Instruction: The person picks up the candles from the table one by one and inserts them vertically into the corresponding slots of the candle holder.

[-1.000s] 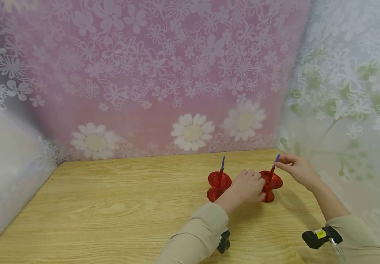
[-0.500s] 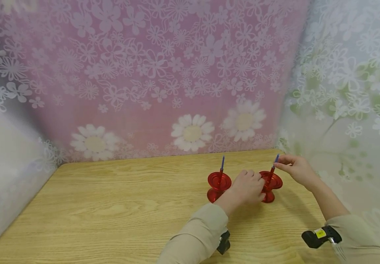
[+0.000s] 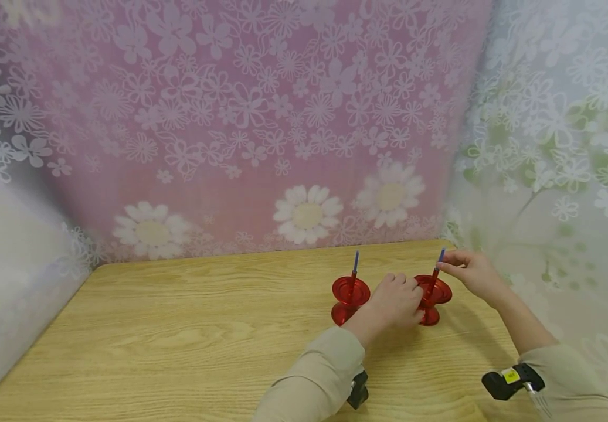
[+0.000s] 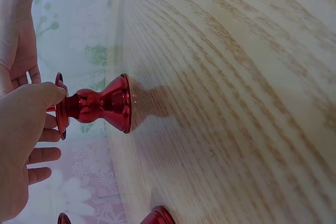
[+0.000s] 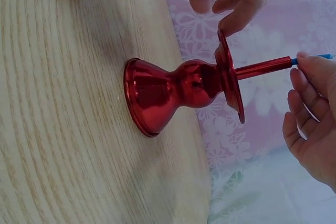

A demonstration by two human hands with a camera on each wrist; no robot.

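Observation:
At the right of the head view, a red metallic candle holder [image 3: 442, 292] stands upright on the table. My left hand [image 3: 396, 298] grips the edge of its round dish; in the left wrist view the thumb [image 4: 52, 94] lies on the rim. My right hand [image 3: 476, 274] pinches a slim blue candle [image 5: 317, 59] between thumb and fingertips. The candle's lower end sits at the top of the holder's red tube [image 5: 265, 67]. How deep it goes in is hidden. To the left, a second red holder [image 3: 350, 289] carries its own upright blue candle [image 3: 356, 262].
The wood-grain table [image 3: 177, 334] spreads out to the left and front. A pink flowered backdrop [image 3: 261, 117] rises behind its far edge. Pale flowered panels [image 3: 552, 176] flank it. Both wrists wear black camera mounts [image 3: 512, 381].
Both hands keep their hold on the same holder and candle. The whole scene shifts down very slightly in the head view. The right hand and the candle lean marginally leftward.

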